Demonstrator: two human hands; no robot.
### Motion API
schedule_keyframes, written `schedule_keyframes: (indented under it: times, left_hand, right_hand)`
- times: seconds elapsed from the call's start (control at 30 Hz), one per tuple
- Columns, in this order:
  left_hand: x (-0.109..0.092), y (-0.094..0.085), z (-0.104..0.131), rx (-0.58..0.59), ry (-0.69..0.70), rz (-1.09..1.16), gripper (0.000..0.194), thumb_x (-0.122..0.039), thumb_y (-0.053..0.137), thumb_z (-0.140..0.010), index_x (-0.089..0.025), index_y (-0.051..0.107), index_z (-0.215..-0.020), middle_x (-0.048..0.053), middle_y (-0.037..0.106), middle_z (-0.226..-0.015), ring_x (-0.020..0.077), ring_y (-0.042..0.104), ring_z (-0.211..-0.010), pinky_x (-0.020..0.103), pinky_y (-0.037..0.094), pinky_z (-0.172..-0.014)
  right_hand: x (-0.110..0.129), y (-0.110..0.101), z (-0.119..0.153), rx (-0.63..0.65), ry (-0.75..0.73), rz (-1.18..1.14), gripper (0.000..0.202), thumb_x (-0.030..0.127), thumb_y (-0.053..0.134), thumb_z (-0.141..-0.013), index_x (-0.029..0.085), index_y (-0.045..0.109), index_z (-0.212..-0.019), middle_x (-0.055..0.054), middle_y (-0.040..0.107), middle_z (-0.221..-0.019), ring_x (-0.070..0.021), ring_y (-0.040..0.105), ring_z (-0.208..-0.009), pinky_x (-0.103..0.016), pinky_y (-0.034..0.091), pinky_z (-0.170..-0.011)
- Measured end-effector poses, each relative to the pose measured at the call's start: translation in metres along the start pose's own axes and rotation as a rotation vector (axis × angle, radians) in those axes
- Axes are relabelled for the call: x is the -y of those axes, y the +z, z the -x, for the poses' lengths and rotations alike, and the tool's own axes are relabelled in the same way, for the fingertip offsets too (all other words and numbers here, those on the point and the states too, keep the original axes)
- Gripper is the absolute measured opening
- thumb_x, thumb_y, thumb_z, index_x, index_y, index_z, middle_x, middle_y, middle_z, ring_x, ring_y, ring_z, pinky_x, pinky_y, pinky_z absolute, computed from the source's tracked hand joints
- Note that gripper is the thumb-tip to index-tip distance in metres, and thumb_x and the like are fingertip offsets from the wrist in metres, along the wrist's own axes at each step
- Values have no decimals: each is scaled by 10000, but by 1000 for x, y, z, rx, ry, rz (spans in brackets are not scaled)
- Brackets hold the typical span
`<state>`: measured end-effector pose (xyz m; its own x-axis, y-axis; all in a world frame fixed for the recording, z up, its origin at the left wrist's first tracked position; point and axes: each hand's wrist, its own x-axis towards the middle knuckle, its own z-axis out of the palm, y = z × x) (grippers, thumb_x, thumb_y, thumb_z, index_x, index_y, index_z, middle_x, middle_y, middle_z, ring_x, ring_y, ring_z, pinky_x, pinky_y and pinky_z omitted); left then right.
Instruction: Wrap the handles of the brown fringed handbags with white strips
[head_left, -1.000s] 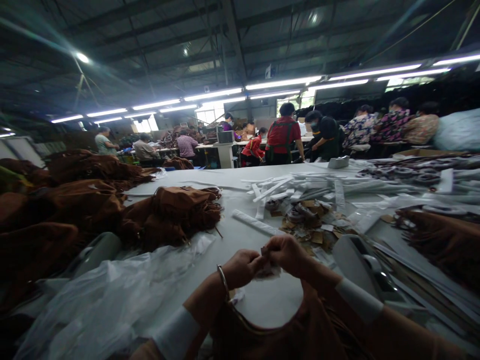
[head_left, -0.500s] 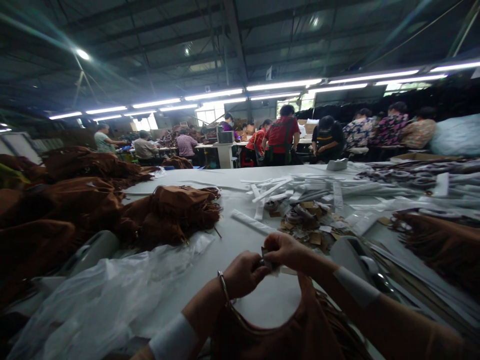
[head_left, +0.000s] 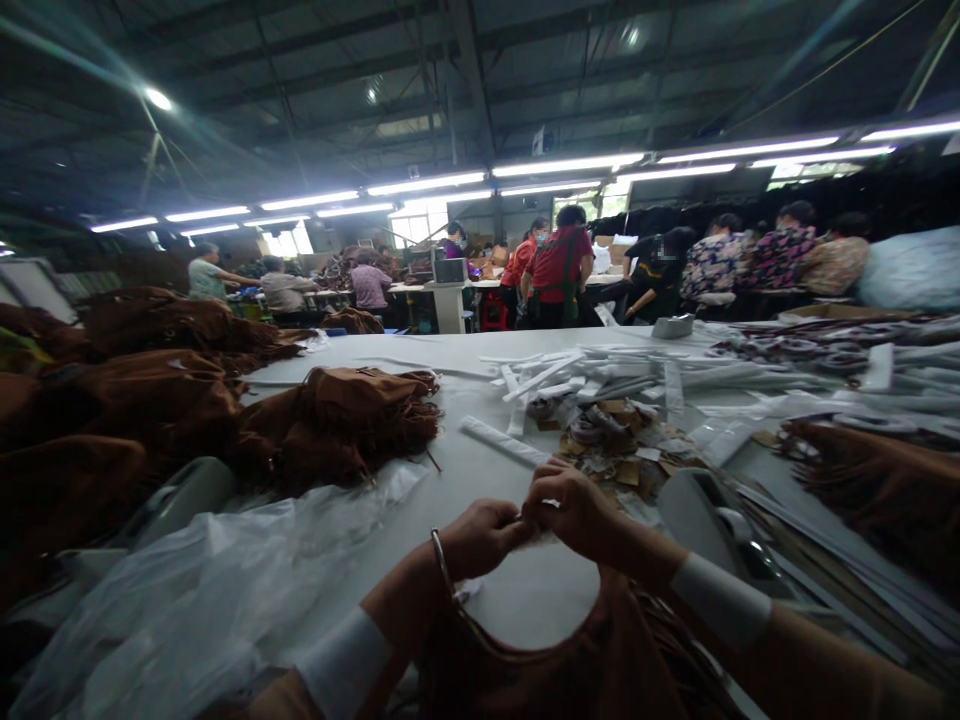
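My left hand (head_left: 484, 538) and my right hand (head_left: 574, 512) meet above the near edge of the white table. Fingers of both are pinched together, their tips touching, round something small that I cannot make out. Below them lies a brown fringed bag (head_left: 547, 665), its curved opening edge towards the table and its fringe along the right side. A metal bangle (head_left: 442, 562) circles my left wrist, and both forearms carry silvery-white bands. Just beyond my right hand rests a white padded strip (head_left: 504, 440).
Brown fringed bags (head_left: 337, 425) are heaped on the left, behind crumpled clear plastic (head_left: 247, 575). White strips (head_left: 630, 375) and cardboard scraps (head_left: 626, 440) lie beyond my hands. A grey tape dispenser (head_left: 709, 520) stands right. Several people work across the room.
Both hands have turned slightly, and the small dark piece that showed between the fingertips is now mostly hidden. In the background, a person in black has leaned lower.
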<state>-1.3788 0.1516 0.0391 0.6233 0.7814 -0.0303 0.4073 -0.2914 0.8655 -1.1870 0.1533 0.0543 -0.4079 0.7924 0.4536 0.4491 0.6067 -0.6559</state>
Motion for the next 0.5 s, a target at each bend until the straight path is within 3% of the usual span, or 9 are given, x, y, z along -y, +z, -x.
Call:
schedule_keyframes:
  times: [0.07, 0.13, 0.2, 0.3, 0.4, 0.5]
  left_hand:
    - [-1, 1, -1, -33, -16, 31, 409, -522, 530, -857, -143, 563, -709, -48, 339, -638, 102, 291, -608, 234, 243, -529]
    - [-1, 4, -1, -50, -4, 30, 419, -528, 553, -847, -144, 556, -681, -51, 318, -621, 96, 277, -587, 236, 222, -510]
    - [0, 7, -1, -40, 38, -2, 412, -506, 576, -841, -149, 530, -641, -55, 306, -604, 89, 272, -567, 237, 211, -500]
    - [3, 9, -1, -17, 99, -84, 393, -457, 579, -852, -153, 505, -614, -58, 309, -587, 79, 276, -546, 235, 209, -497]
    - [6, 9, -1, -15, 111, -143, 369, -432, 571, -860, -150, 518, -629, -57, 331, -588, 79, 294, -548, 231, 229, -505]
    - [6, 8, -1, -6, 68, -135, 362, -452, 553, -866, -147, 552, -672, -54, 367, -605, 89, 319, -573, 226, 255, -520]
  right_hand:
    - [-3, -2, -1, 86, 80, -74, 190, 246, 627, -785, 159, 714, -640, -37, 626, -701, -148, 556, -687, -279, 430, -688]
    - [-11, -3, -2, 191, 249, -209, 264, 335, 630, -797, 136, 681, -631, -25, 598, -655, -119, 512, -586, -252, 405, -584]
    - [-20, -4, -4, 302, 391, -336, 286, 380, 661, -762, 125, 657, -633, -3, 570, -593, -98, 466, -524, -236, 380, -531]
    - [-29, -3, -7, 400, 483, -397, 251, 357, 693, -707, 116, 656, -645, 16, 553, -548, -79, 436, -495, -217, 353, -505]
    - [-30, -1, -7, 403, 509, -344, 210, 316, 694, -695, 118, 655, -636, 33, 522, -519, -66, 398, -468, -206, 297, -466]
    - [-21, 4, -3, 255, 379, -167, 238, 281, 667, -738, 133, 614, -559, 14, 524, -564, -76, 406, -492, -221, 282, -467]
